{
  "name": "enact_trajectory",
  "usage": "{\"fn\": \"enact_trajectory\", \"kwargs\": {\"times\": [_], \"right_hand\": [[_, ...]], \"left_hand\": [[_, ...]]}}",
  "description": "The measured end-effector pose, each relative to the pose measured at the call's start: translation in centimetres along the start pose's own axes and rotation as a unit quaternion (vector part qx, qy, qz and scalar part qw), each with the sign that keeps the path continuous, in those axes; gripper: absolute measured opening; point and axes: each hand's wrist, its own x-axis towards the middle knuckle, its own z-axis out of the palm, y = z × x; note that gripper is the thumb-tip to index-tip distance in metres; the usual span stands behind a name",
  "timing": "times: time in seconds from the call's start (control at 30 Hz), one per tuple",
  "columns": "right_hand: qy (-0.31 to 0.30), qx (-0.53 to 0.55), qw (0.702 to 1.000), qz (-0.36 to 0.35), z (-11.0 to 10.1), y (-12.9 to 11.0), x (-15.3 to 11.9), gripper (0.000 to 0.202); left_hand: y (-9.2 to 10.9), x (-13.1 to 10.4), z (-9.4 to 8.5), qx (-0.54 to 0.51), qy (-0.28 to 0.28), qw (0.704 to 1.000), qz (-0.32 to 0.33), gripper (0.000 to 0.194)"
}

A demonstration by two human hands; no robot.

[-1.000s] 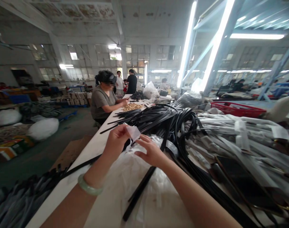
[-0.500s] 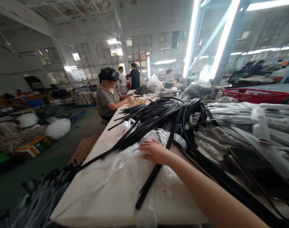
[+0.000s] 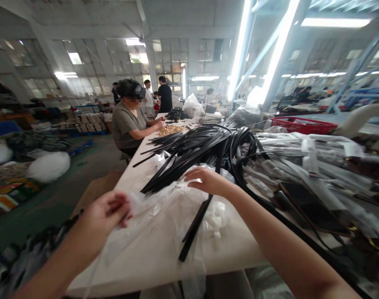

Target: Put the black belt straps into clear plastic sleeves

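Head cam first: red crate (image 3: 303, 124) on the far right with some whitish stuff in it, too small to make out. White bag (image 3: 194, 107) further up the table (image 3: 139, 270), grey bag (image 3: 244, 118) closer in, no telling what's in either. The main thing is the see-through plastic (image 3: 177, 203), rumpled between the person's hands, with part of it draping over the near edge. Left hand (image 3: 114, 209) has its fingers curled and looks to be pinching one end of it, though it's kinda blurry. Right hand (image 3: 202, 180) is open, fingers loose, over the plastic; can't tell if it's touching.

Roomwise, pale tabletop shows in front of the plastic, and the left edge drops off to a cardboard box (image 3: 99, 187) and the aisle (image 3: 89, 166).

In the way: a big heap of black straps (image 3: 189, 153) right behind the plastic, a short strap (image 3: 195, 226) across it, and wrapped pieces (image 3: 317, 153) crowding the right. Co-worker (image 3: 127, 120) sits on the left side, hands by some gold bits (image 3: 171, 131).
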Motion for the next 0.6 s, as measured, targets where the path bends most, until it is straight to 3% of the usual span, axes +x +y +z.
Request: {"fn": "enact_trajectory", "kwargs": {"times": [0.13, 0.23, 0.33, 0.43, 0.6], "right_hand": [[-0.146, 0.047, 0.988, 0.035, -1.2, -1.5, -1.4, 0.013], [-0.228, 0.053, 0.972, 0.006, 0.1, -2.3, -2.4, 0.013], [-0.268, 0.04, 0.962, -0.032, 1.9, -1.8, -2.5, 0.016], [-0.28, 0.073, 0.957, -0.015, 2.7, -0.7, -1.7, 0.011], [-0.2, 0.037, 0.978, 0.052, 2.5, -0.1, -0.9, 0.016]], "left_hand": [[0.1, 3.6, 8.5, -0.079, -0.132, 0.987, -0.054, 0.049], [-0.6, 5.7, 12.1, -0.109, -0.19, 0.975, -0.042, 0.051], [-2.0, 7.0, 12.9, -0.125, -0.177, 0.975, -0.047, 0.047], [-3.1, 7.8, 12.1, -0.124, -0.142, 0.981, -0.055, 0.044], [-3.4, 8.5, 10.3, -0.135, -0.134, 0.982, 0.008, 0.035]]}}
